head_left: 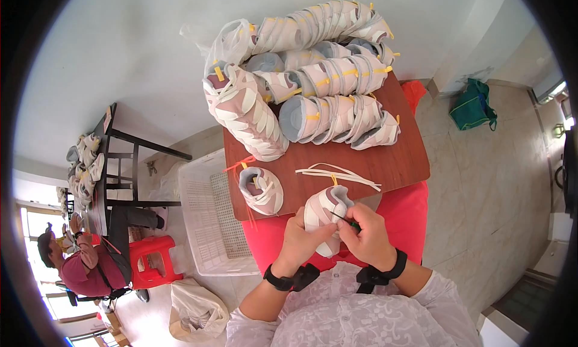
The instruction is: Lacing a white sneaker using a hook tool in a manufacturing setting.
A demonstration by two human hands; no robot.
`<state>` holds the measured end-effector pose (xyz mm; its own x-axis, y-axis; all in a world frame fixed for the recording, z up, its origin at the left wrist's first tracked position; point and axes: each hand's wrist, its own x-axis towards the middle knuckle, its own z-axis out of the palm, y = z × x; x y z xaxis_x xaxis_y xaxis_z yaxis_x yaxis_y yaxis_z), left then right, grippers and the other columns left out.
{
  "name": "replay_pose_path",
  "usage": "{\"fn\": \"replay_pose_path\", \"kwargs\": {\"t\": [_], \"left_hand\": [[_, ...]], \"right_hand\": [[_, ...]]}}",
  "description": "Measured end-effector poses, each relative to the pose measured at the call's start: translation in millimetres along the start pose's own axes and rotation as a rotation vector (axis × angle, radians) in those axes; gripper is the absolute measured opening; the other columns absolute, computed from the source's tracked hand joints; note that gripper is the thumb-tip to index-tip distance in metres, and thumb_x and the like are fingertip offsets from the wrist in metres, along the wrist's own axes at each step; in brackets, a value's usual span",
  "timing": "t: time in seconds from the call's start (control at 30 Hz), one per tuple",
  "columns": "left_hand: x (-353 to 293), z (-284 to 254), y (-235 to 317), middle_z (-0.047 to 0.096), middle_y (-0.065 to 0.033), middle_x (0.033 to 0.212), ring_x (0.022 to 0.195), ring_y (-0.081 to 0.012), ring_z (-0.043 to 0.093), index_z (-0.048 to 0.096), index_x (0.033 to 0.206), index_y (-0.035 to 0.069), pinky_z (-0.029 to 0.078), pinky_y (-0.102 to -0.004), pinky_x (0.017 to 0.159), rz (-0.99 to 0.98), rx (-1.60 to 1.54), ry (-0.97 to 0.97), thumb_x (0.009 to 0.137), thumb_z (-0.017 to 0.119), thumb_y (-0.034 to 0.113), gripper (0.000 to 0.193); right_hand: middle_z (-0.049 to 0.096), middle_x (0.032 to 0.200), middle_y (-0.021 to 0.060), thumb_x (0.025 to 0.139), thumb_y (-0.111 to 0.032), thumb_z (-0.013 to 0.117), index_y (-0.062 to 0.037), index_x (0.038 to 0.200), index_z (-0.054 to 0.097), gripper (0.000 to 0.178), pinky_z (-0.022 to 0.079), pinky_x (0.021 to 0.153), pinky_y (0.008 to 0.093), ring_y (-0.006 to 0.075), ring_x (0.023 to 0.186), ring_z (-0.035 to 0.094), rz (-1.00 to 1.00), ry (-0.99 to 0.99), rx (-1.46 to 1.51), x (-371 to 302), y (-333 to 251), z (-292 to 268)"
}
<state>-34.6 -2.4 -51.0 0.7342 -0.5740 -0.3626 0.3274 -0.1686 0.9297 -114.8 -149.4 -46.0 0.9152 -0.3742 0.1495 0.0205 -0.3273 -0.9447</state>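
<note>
My left hand (306, 237) is closed around the left side of a pink and white shoe upper (320, 210) with a yellow heel loop, just off the table's near edge. In my right hand (368, 235) is a small hook tool (355, 226) with a green handle. Its thin dark shaft reaches onto the front of the upper, but the tip is too small to make out. White shoelaces (338, 174) lie on the table beyond the upper. To the left stands a laced shoe upper (263, 192), with an orange cord (233, 166) beside it.
Rows of nested shoe uppers (346, 76) cover the far part of the brown table (403, 148). A white plastic crate (205, 226) stands left of it. Farther left, a person (90, 263) sits on a red stool (158, 257). A green bag (472, 106) lies at right.
</note>
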Motion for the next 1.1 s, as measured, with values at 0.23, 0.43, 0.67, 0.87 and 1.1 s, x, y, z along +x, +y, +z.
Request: {"fn": "replay_pose_path", "kwargs": {"t": [0.23, 0.43, 0.67, 0.87, 1.1], "left_hand": [[-9, 13, -7, 0.067, -0.0049, 0.095, 0.084, -0.0106, 0.063, 0.065, 0.103, -0.001, 0.051, -0.0260, 0.074, 0.001, -0.070, 0.123, 0.081, 0.065, 0.002, 0.022], [-9, 13, -7, 0.067, -0.0043, 0.092, 0.082, -0.0102, 0.062, 0.064, 0.102, 0.000, 0.050, -0.0262, 0.072, 0.058, -0.058, 0.106, 0.081, 0.066, 0.006, 0.023], [-12, 11, -7, 0.067, -0.0042, 0.091, 0.080, -0.0099, 0.061, 0.065, 0.101, -0.001, 0.050, -0.0255, 0.071, 0.067, -0.132, 0.214, 0.082, 0.065, 0.005, 0.020], [-15, 13, -5, 0.067, -0.0041, 0.092, 0.082, -0.0096, 0.061, 0.064, 0.101, -0.001, 0.050, -0.0253, 0.071, 0.118, -0.117, 0.225, 0.082, 0.064, 0.003, 0.020], [-17, 15, -1, 0.067, -0.0038, 0.093, 0.083, -0.0094, 0.061, 0.064, 0.102, -0.001, 0.049, -0.0252, 0.073, 0.154, -0.096, 0.249, 0.082, 0.064, 0.002, 0.020]], "right_hand": [[0.055, 0.074, 0.0116, 0.078, -0.004, 0.064, -0.0010, 0.083, 0.054, 0.012, 0.044, 0.051, 0.0321, 0.0248, 0.059, 0.056, -0.080, 0.000, -0.082, -2, 0, 1], [0.055, 0.074, 0.0109, 0.079, -0.005, 0.065, -0.0020, 0.085, 0.056, 0.012, 0.044, 0.050, 0.0317, 0.0232, 0.058, 0.056, -0.063, -0.007, -0.027, -4, 1, -2], [0.055, 0.075, 0.0066, 0.080, -0.008, 0.064, -0.0045, 0.085, 0.060, 0.008, 0.045, 0.048, 0.0319, 0.0238, 0.057, 0.057, -0.171, 0.074, -0.278, -7, -15, -13], [0.052, 0.072, 0.0040, 0.078, -0.008, 0.064, -0.0072, 0.084, 0.063, 0.007, 0.044, 0.046, 0.0323, 0.0212, 0.056, 0.056, -0.181, -0.029, -0.399, -7, -24, -11], [0.052, 0.073, 0.0043, 0.076, -0.008, 0.064, -0.0069, 0.081, 0.060, 0.007, 0.045, 0.046, 0.0325, 0.0216, 0.058, 0.057, -0.206, -0.021, -0.420, -6, -21, -7]]}}
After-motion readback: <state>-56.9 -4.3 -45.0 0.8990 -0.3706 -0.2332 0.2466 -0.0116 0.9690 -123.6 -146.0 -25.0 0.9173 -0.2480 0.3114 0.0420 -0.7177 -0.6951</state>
